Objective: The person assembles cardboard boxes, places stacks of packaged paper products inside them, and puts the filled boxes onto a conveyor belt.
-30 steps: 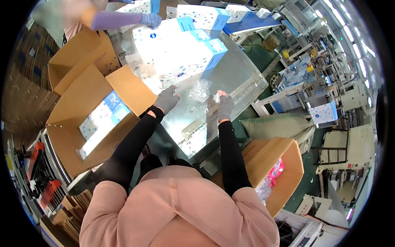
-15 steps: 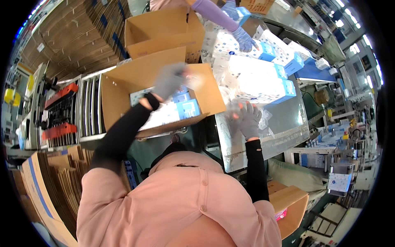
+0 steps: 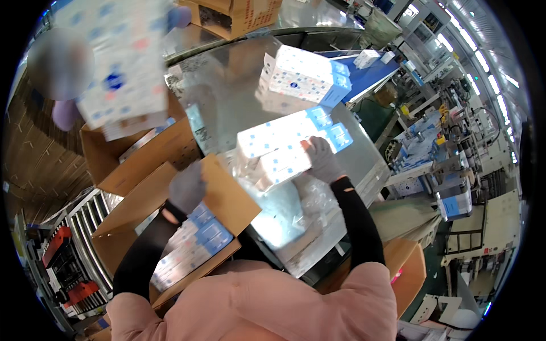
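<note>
Right hand (image 3: 324,162) moved onto pack (image 3: 285,166).

The person wears a dusty pink top (image 3: 256,307) of plain, softly creased cloth, its short, loose sleeves ending over close-fitting black arm covers (image 3: 361,227). These run down to dark bands (image 3: 174,211) at the wrists. The left grip (image 3: 187,187) and right grip (image 3: 325,162) have thin matte grey gloves; the right one leaves a fingertip bare. The left glove looks blurred.
</note>
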Tool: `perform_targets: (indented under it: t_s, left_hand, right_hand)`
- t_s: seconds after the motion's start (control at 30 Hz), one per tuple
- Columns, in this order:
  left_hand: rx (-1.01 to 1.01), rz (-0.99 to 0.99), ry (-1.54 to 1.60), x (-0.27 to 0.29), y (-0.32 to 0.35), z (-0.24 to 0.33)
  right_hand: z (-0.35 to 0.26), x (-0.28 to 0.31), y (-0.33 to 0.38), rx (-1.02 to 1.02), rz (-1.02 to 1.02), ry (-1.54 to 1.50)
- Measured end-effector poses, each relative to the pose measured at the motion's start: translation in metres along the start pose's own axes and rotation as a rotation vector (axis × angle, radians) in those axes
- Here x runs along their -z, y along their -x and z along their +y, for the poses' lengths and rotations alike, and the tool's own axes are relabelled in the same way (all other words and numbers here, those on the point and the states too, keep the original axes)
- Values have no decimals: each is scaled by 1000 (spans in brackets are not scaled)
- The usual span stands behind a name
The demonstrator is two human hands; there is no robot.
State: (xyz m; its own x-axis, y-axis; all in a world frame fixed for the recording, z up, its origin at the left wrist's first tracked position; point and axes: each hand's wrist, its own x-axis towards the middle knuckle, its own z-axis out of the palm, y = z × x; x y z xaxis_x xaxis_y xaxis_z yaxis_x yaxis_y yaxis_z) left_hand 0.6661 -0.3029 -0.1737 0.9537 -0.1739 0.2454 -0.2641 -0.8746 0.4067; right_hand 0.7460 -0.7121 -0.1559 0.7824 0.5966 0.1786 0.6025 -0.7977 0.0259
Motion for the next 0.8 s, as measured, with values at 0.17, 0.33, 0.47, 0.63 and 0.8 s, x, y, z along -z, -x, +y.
perform_targets:
  t_s: [0.17,0.33,0.47,0.63,0.8]
  left_hand:
    - [-250,96,41,-85,-172,97]
    - [-59,-261,-186,-116,-219,160]
    - [-30,-248,33,-126,-241,142]
    - [-391,276,185,-6,-192,99]
    - [-378,310,305,132,-54,63]
  right_hand:
    - [-3,-12,-40,101,-11,52]
    - [37,11,-11,245,-251,-17]
    - [65,3,-32,146,-343,41]
    - [72,-13,-24,87,-163,205]
    - [49,2,-38,65,124,189]
